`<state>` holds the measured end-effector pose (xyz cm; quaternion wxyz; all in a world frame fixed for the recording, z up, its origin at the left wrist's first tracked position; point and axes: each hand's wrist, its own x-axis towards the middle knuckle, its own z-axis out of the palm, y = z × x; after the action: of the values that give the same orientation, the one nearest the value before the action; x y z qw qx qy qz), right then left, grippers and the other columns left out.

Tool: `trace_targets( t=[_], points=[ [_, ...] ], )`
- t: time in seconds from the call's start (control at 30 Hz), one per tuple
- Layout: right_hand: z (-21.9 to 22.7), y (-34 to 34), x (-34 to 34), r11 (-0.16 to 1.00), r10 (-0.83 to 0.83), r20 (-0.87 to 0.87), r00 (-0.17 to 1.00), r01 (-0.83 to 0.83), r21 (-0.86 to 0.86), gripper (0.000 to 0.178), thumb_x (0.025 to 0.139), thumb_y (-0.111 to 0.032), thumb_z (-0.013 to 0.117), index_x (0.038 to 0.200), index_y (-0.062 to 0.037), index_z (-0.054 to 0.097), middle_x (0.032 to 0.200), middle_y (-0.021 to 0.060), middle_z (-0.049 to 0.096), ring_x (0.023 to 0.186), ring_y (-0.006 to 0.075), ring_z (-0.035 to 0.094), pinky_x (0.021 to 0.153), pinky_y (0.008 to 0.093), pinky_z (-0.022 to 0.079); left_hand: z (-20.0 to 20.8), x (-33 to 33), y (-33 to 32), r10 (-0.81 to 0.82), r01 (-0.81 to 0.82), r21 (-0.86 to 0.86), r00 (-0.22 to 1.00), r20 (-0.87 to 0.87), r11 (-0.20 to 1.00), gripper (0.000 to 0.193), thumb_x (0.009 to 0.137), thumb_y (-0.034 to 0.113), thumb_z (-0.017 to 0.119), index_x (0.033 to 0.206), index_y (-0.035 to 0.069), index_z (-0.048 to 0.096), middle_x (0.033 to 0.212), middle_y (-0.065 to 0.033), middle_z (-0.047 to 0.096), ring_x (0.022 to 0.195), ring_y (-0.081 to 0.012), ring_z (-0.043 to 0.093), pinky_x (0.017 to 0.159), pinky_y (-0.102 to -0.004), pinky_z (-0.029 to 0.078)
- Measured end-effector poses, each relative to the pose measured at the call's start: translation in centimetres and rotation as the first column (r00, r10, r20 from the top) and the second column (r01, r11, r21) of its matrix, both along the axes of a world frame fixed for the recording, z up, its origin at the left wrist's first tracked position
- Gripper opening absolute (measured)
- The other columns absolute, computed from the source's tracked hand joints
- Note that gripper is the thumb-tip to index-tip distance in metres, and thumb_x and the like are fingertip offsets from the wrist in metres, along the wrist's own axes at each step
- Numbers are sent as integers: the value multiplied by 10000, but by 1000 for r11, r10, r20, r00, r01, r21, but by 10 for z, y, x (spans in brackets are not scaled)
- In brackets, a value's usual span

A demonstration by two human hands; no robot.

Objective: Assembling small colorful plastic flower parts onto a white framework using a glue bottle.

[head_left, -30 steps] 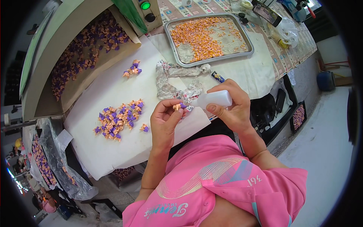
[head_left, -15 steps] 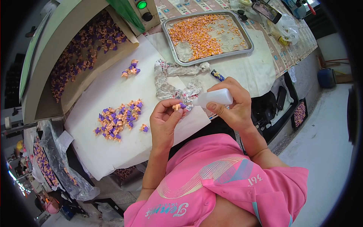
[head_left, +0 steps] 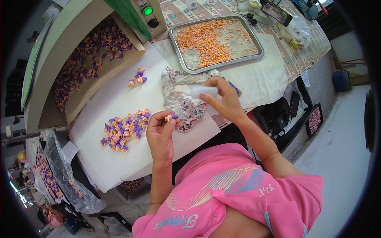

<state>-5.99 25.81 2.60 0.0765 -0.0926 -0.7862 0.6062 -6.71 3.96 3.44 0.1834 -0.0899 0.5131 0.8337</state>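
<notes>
Bare white sheet (head_left: 131,99) between the two purple-orange piles, crumpled floral cloth (head_left: 182,104) crowding its right edge.

I wear a pink short-sleeved shirt (head_left: 238,190) with pale swirling lines and light lettering across it; my forearms are bare.

Bright, even daylight fills the scene, strongest on the white paper (head_left: 119,99) and the pale floor at the right. Shadows are soft and short. The metal tray (head_left: 254,37) at the far side shows mild glare. Focus is sharp centrally; fisheye bending curves edges, and a black rim darkens the corners.
</notes>
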Motion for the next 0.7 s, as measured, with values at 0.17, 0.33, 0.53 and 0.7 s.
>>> trace_targets(
  t=[0.17, 0.33, 0.53, 0.7],
  points=[
    [-20, 1, -17, 986, 82, -20, 996, -79, 145, 285, 835, -156, 724, 1048, -31, 580, 888, 51, 605, 753, 113, 581, 664, 258, 470, 9, 5, 3, 29, -29, -4, 1000, 10, 1000, 202, 879, -38, 594, 1080, -22, 578, 986, -80, 615, 862, -144, 632, 801, -264, 527],
    [-10, 13, -19, 947, 175, -47, 984, -155, 281, 191, 827, -130, 683, 990, -52, 621, 927, 127, 633, 918, 334, 554, 815, 410, 441, 15, 9, 15, 26, -25, -13, 999, 20, 1000, 198, 881, -36, 596, 1076, -11, 581, 986, -76, 616, 846, -139, 632, 793, -264, 528],
    [-1, 49, -44, 861, 102, -310, 945, 72, 504, 152, 810, -59, 668, 961, -61, 656, 900, 87, 642, 857, 285, 558, 778, 375, 446, 23, 12, 17, 9, -9, -33, 1000, 13, 999, 193, 884, -28, 591, 1073, 9, 584, 999, -64, 610, 847, -130, 620, 776, -247, 531],
    [0, 80, -83, 725, 144, -305, 941, 109, 680, 89, 785, -52, 666, 873, -66, 676, 848, 66, 634, 856, 267, 558, 773, 359, 456, 32, 17, 21, -12, 12, -36, 1000, 14, 999, 196, 879, -29, 598, 1070, 10, 584, 995, -63, 611, 844, -128, 621, 776, -248, 531]
  ],
)
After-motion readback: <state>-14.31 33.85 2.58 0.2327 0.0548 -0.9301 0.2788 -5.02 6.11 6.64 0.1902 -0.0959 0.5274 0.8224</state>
